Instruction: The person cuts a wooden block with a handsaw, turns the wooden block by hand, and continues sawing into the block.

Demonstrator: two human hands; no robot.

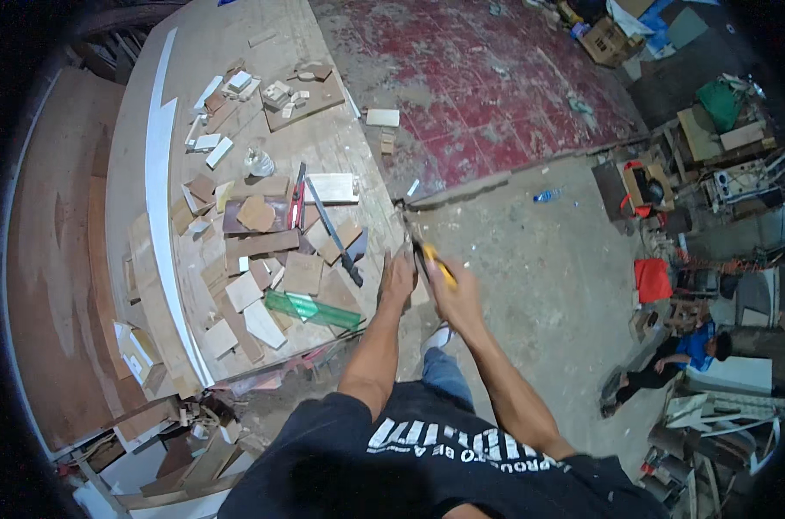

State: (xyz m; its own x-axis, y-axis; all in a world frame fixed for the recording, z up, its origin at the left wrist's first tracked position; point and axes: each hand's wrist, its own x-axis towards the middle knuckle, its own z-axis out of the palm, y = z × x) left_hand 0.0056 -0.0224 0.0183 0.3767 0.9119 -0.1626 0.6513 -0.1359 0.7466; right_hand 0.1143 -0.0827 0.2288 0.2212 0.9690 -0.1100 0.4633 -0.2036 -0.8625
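Observation:
At the right edge of the wooden table [237, 138], my left hand [398, 275] is closed, its fingertips at the table's rim; what it holds there is too small to make out. My right hand [458, 298] is wrapped round a tool with a yellow-and-black handle [441, 266]. Its dark front end is close beside my left fingers, and its exact kind is unclear. Left of my hands lie a long narrow tool with a black handle [334, 232], a red slim tool [297, 197] and a translucent green strip [313, 309]. Wood offcuts [302, 272] are scattered around them.
A thin board with small blocks [302, 99] sits farther up the table, beside a long white strip [160, 164]. Dark red tiled floor [496, 95] meets grey concrete [531, 285]. Another person in blue [694, 350] sits at the right among boards and clutter.

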